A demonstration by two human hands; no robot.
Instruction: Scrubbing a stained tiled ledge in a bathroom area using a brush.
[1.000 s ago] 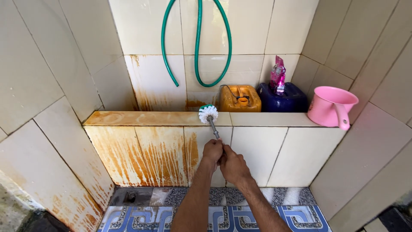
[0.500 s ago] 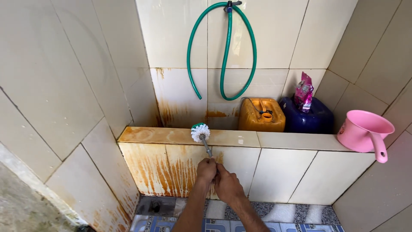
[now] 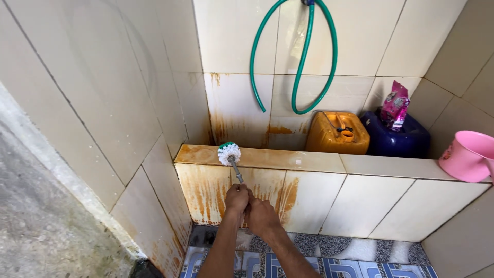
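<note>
I grip the brush point(image 3: 229, 155) handle with my left hand point(image 3: 236, 198) and right hand point(image 3: 261, 216) together; its bristle head points up and slightly left, resting on the stained ledge point(image 3: 267, 158).

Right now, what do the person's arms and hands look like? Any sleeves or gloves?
Both forearms are bare, with no sleeves in view. The left hand and right hand wear no gloves. No rings, watch or bracelets show. The arms come up from the bottom edge of the picture.
</note>
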